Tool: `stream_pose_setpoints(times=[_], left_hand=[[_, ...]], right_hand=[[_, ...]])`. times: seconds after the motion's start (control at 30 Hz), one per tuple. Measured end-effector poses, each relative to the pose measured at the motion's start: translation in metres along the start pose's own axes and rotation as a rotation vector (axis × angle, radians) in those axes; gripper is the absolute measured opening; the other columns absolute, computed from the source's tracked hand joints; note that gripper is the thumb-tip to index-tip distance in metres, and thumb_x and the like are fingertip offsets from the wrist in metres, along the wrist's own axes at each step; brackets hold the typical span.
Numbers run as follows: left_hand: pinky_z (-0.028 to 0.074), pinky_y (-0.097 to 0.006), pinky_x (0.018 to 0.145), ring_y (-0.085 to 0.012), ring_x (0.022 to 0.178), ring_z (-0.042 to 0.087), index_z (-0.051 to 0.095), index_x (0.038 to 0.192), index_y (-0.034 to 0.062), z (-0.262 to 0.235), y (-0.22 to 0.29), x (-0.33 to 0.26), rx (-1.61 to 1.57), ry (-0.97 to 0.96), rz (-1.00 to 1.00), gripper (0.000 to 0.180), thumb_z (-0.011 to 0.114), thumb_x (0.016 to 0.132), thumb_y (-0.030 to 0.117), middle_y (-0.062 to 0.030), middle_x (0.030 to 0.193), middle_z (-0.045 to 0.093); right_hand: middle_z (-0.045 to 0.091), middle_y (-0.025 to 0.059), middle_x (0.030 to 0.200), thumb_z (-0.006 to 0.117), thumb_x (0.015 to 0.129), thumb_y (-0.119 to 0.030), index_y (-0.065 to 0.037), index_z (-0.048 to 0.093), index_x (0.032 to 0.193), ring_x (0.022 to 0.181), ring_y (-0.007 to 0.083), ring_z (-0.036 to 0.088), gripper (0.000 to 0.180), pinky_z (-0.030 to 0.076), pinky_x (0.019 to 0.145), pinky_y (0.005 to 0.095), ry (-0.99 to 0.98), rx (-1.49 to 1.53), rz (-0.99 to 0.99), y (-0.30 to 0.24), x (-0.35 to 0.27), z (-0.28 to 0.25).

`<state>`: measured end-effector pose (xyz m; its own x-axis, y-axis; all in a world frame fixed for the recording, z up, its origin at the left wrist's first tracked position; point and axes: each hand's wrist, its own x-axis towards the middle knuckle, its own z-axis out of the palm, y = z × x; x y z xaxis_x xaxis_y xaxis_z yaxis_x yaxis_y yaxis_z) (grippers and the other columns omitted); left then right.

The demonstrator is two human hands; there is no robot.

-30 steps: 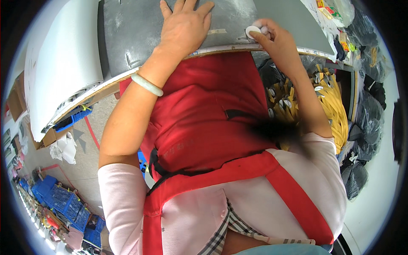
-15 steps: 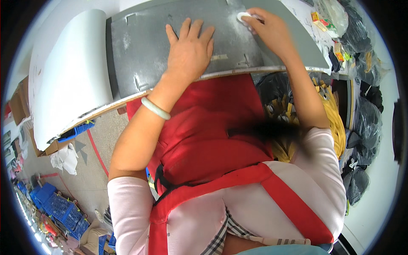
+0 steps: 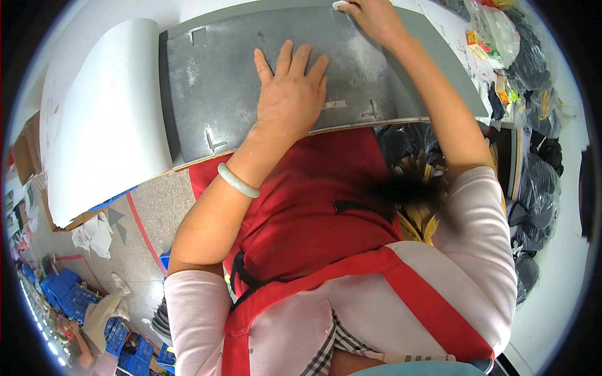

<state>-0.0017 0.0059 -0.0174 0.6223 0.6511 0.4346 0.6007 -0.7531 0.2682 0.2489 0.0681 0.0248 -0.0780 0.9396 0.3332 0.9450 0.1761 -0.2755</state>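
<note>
A dark grey template board (image 3: 232,81) with L-shaped slots near its corners and white smudges lies over a lighter grey sheet (image 3: 448,81) on the table. My left hand (image 3: 291,94) presses flat on the middle of the board, its fingers spread. At the board's far right corner, my right hand (image 3: 376,22) pinches a round white piece of chalk (image 3: 339,5) against the edge. The top of that hand is cut off by the picture's upper rim. A strip of tan tape (image 3: 334,104) sticks to the board near my left wrist.
A curled white sheet (image 3: 103,119) covers the table's left end. Clear and black plastic bags (image 3: 540,182) pile up at the right. Small yellow-and-red boxes (image 3: 480,45) lie on the table's right part. Blue crates (image 3: 72,297) and another person's leg (image 3: 103,307) show at lower left.
My right hand has moved with the chalk farther away and a little left, to the board's far edge. My left hand stays flat on the board; the view has shifted slightly.
</note>
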Motion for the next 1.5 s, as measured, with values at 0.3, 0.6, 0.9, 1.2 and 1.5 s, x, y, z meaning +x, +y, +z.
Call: stream_pose_setpoints(times=[0.3,0.6,0.9,1.2,1.5], left_hand=[[0.026,-0.07,0.113,-0.033,0.138,0.046,0.064,0.132,0.0164,0.0,0.0,-0.002,-0.022,0.008,-0.008,0.035,0.061,0.098,0.025,-0.0088,0.139,0.057],[0.026,-0.069,0.113,-0.0317,0.138,0.046,0.064,0.133,0.0174,0.001,0.001,-0.001,0.003,0.003,-0.003,0.036,0.06,0.099,0.027,-0.0082,0.141,0.056],[0.024,-0.074,0.113,-0.0341,0.138,0.045,0.064,0.13,0.014,0.004,0.0,-0.002,-0.063,0.033,0.009,0.035,0.061,0.097,0.027,-0.0105,0.139,0.057],[0.024,-0.074,0.112,-0.0343,0.137,0.046,0.066,0.127,0.0132,0.005,-0.003,-0.002,-0.059,0.061,0.008,0.033,0.062,0.097,0.026,-0.0103,0.139,0.057],[0.026,-0.069,0.113,-0.0316,0.139,0.046,0.064,0.131,0.0171,0.004,-0.002,-0.006,0.039,0.016,-0.013,0.035,0.059,0.099,0.029,-0.0075,0.14,0.058]], right_hand=[[0.066,0.023,0.083,0.068,0.089,-0.022,0.004,0.061,0.094,0.074,0.0358,0.065,0.027,0.049,0.068,0.043,0.128,0.197,0.274,0.001,-0.007,0.001],[0.064,0.0229,0.083,0.067,0.091,-0.019,0.002,0.061,0.095,0.079,0.0442,0.062,0.022,0.048,0.071,0.0462,-0.012,0.081,0.144,0.009,-0.009,0.004],[0.063,0.0209,0.08,0.069,0.088,-0.02,0.0,0.064,0.091,0.079,0.0411,0.063,0.02,0.048,0.073,0.0472,-0.014,-0.201,-0.151,0.002,0.001,-0.009],[0.067,0.0145,0.072,0.071,0.081,-0.015,0.003,0.065,0.086,0.064,0.0249,0.066,0.019,0.052,0.062,0.0374,0.041,0.294,0.38,0.002,-0.001,0.003],[0.068,0.0068,0.072,0.072,0.086,-0.012,0.0,0.069,0.092,0.055,0.014,0.062,0.014,0.05,0.052,0.0302,-0.024,0.478,0.382,-0.014,0.023,-0.014]])
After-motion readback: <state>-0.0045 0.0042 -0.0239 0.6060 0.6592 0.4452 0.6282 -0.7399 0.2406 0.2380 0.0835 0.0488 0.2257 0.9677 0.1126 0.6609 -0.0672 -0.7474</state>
